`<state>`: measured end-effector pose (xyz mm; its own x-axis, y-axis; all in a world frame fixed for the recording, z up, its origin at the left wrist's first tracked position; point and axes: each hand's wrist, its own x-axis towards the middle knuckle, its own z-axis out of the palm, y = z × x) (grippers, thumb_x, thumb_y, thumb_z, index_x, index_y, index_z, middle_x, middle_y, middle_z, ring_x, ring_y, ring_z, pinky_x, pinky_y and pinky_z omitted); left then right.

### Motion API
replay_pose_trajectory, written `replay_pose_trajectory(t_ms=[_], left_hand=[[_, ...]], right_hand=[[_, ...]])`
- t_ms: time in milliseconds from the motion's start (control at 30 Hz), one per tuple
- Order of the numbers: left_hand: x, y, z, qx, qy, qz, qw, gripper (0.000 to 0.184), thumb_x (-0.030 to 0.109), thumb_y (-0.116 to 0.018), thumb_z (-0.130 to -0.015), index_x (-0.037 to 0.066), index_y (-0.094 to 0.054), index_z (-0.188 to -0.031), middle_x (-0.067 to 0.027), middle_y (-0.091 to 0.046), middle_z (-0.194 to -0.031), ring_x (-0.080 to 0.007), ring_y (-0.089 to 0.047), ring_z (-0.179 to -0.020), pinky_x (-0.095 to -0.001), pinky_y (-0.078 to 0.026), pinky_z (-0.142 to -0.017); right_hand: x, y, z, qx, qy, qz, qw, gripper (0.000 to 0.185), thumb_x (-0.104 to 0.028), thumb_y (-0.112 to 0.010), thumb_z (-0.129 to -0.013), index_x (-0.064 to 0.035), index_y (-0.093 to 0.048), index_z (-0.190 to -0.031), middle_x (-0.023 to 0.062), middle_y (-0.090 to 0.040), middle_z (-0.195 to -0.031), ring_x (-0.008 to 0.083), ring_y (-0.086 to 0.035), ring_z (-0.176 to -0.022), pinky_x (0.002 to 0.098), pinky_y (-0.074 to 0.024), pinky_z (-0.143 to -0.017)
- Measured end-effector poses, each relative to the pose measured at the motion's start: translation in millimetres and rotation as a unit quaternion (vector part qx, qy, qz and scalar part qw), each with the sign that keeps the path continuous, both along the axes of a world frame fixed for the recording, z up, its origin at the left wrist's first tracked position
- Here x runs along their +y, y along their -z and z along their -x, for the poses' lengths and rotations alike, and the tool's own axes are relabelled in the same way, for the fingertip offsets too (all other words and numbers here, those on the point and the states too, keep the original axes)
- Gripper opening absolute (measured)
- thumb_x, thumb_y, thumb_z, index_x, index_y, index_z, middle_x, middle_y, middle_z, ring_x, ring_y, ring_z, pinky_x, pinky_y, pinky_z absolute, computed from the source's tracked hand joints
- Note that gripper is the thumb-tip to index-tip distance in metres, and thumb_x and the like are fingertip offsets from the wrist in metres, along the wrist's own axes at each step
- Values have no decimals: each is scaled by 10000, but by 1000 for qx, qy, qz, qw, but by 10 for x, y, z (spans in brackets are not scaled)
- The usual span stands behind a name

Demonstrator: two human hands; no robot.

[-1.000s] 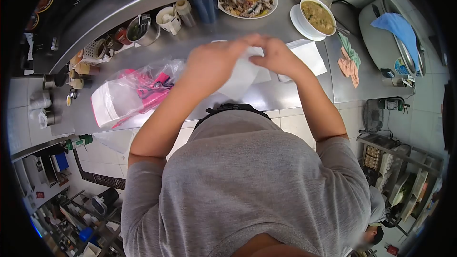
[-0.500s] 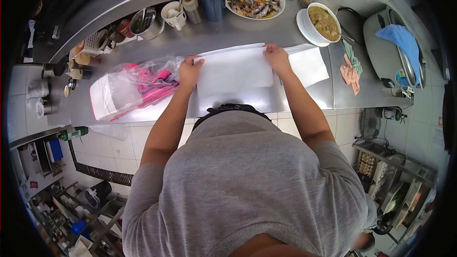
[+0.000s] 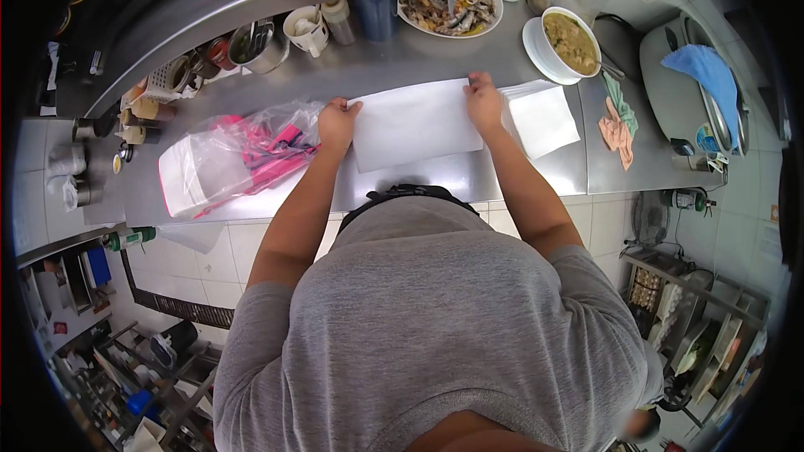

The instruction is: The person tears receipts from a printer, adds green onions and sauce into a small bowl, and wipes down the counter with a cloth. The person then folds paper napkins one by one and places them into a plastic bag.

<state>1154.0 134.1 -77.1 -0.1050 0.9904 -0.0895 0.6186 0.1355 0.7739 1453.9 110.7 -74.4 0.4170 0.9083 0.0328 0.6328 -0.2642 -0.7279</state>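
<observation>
A white sheet of paper (image 3: 416, 127) is stretched between my two hands above the steel counter (image 3: 536, 180). My left hand (image 3: 337, 124) pinches its upper left corner. At the upper right corner, my right hand (image 3: 482, 105) grips the same sheet between thumb and fingers. Just right of that hand lies a stack of white paper (image 3: 544, 120) on the counter. To the left of my left hand rests a clear plastic package (image 3: 226, 159) with pink printing and white contents. Whether the held paper is one sheet or more, I cannot tell.
At the back stand a platter of cooked fish (image 3: 450, 15), a bowl of soup (image 3: 570, 42), a mug (image 3: 306, 30) and a steel pot (image 3: 258, 46). Cloths (image 3: 618, 121) lie at right beside a large grey appliance (image 3: 670, 75). A steel shelf edge (image 3: 276, 0) overhangs the counter's back.
The paper's lower edge has come down a little toward me and the sheet lies flatter. Both hands keep hold of its upper corners, with only a slight shift.
</observation>
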Motion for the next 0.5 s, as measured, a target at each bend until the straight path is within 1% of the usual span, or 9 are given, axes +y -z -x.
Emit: replay_pose_trajectory(t_ms=[67,100,167,233,333,433,467,500], left_hand=[[-2,5,-12,16,2,-5,1000,295,274,-718,-778,-2,-633,-838,-149,-652,-729,-297,-626,-670,-383,-476,-629],[1,54,-17,26,2,-14,1000,294,270,-717,-779,-2,-631,-849,-154,-653,-737,-309,-628,-682,-390,-477,-637],[5,60,-26,48,6,-18,999,293,262,-715,-783,-3,-628,-870,-163,-655,-752,-327,-633,-707,-402,-480,-654],[4,3,-45,72,12,-8,997,292,254,-711,-786,-6,-625,-889,-171,-656,-766,-341,-636,-733,-411,-482,-673],[15,43,-40,62,21,-28,997,295,253,-708,-795,-14,-624,-887,-171,-646,-726,-342,-634,-716,-411,-481,-671],[26,-59,-68,83,26,58,995,337,261,-709,-795,9,-605,-992,-185,-651,-968,-349,-625,-848,-388,-484,-726],[-34,-108,-108,105,28,7,994,380,286,-697,-804,30,-582,-1060,-180,-606,-1071,-349,-597,-923,-403,-470,-778],[-105,-175,-161,125,29,-46,991,427,310,-685,-813,52,-559,-1129,-175,-562,-1174,-349,-570,-999,-419,-456,-830]], right_hand=[[-6,-18,28,1,-1,9,1000,288,-85,-644,-809,-65,-565,-1086,144,-629,-936,321,-617,-866,406,-483,-741],[-28,-66,70,-74,-25,-47,996,285,-93,-636,-815,-64,-565,-1090,150,-609,-987,318,-598,-914,413,-475,-767],[-110,-216,227,-221,-74,-158,960,278,-107,-620,-828,-61,-566,-1097,163,-569,-1089,311,-561,-1010,428,-458,-818],[-212,-312,443,-215,-226,-121,942,293,-130,-597,-837,-47,-565,-1116,169,-511,-1205,318,-501,-1117,462,-404,-931],[-417,-134,665,-228,-318,-195,899,316,-147,-584,-840,-31,-556,-1133,168,-523,-1195,328,-499,-1120,479,-371,-970],[-457,-117,507,-210,-306,-187,910,334,-145,-622,-810,-34,-565,-1120,165,-520,-1208,324,-482,-1149,460,-359,-979],[-536,-140,411,-197,-261,-186,926,335,-147,-638,-800,-35,-570,-1108,164,-522,-1200,325,-482,-1143,457,-365,-967],[-618,-360,313,-186,-217,-188,940,335,-150,-653,-791,-36,-574,-1097,162,-524,-1193,327,-482,-1136,454,-370,-956]])
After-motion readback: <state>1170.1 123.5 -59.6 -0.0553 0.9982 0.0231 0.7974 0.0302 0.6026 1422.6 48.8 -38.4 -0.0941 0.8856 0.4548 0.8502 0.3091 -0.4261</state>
